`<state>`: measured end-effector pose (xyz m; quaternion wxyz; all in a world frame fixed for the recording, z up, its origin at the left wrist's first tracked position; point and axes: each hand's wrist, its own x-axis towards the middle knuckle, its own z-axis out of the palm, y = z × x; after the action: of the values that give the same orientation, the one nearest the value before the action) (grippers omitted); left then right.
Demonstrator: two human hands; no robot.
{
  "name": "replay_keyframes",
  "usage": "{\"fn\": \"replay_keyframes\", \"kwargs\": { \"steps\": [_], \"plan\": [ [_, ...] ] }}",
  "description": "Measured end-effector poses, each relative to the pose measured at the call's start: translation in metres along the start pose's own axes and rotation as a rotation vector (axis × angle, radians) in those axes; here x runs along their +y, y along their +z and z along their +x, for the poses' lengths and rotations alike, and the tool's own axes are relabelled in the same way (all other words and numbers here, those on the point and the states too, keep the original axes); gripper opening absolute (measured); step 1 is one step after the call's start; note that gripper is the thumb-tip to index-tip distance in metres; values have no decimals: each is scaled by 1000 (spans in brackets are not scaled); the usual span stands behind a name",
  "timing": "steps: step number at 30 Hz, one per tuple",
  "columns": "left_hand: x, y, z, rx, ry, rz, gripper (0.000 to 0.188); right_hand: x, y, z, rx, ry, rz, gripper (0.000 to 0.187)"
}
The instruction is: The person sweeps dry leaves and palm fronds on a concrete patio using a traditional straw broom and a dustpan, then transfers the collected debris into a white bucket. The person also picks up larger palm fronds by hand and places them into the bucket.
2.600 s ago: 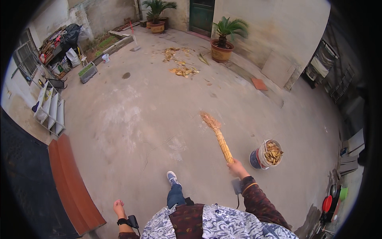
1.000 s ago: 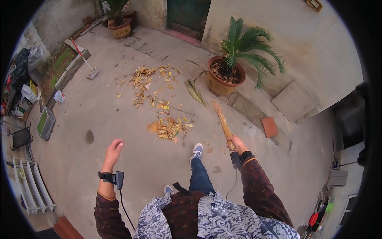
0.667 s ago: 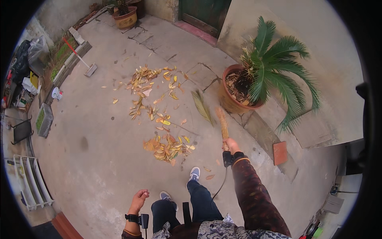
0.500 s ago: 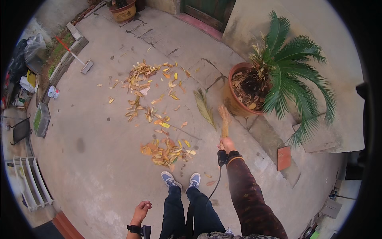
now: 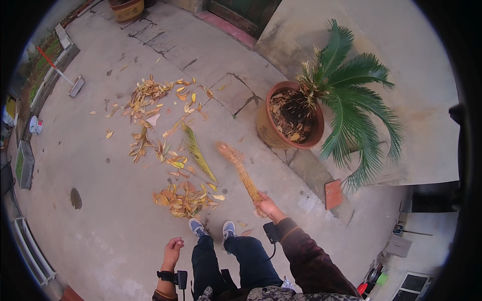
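Observation:
My right hand (image 5: 266,205) is wrapped round the handle end of a short straw hand broom (image 5: 242,173). The broom slants up and to the left, its bristle end close to the concrete. Just left of the bristles lies a long yellow-green palm frond (image 5: 198,153), at the edge of scattered dry leaves (image 5: 145,100). A second pile of yellow and brown leaves (image 5: 183,199) is in front of my shoes. My left hand (image 5: 172,251) hangs low beside my left leg, its fingers curled in, with nothing seen in them.
A potted cycad (image 5: 321,130) stands to the right, with a red tile (image 5: 333,194) near it. Far left are a long-handled dustpan (image 5: 76,86), a white tub (image 5: 35,124) and a stone planter (image 5: 25,164). Another pot (image 5: 126,11) stands at the back.
The broom has swung left and toward me. The palm frond has slid left to the leaves' edge. The whole view has turned somewhat right. My left hand is slightly higher.

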<state>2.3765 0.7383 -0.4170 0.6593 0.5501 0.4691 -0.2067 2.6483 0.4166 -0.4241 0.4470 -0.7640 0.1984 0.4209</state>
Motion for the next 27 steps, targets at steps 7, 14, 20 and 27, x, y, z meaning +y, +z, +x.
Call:
{"fn": "replay_keyframes", "kwargs": {
  "steps": [7,14,20,27],
  "plan": [
    [-4,3,51,79,87,5,22,-119,-79,91,239,-46,-984,51],
    [-47,70,96,153,-47,-29,22,-220,-133,195,399,-622,-1632,37],
    [-83,155,130,131,-134,-20,20,-243,-161,281,969,-762,-1907,40],
    [-110,226,120,111,-287,-454,23,-120,-54,320,423,-1090,-1334,30]
  ]
}}
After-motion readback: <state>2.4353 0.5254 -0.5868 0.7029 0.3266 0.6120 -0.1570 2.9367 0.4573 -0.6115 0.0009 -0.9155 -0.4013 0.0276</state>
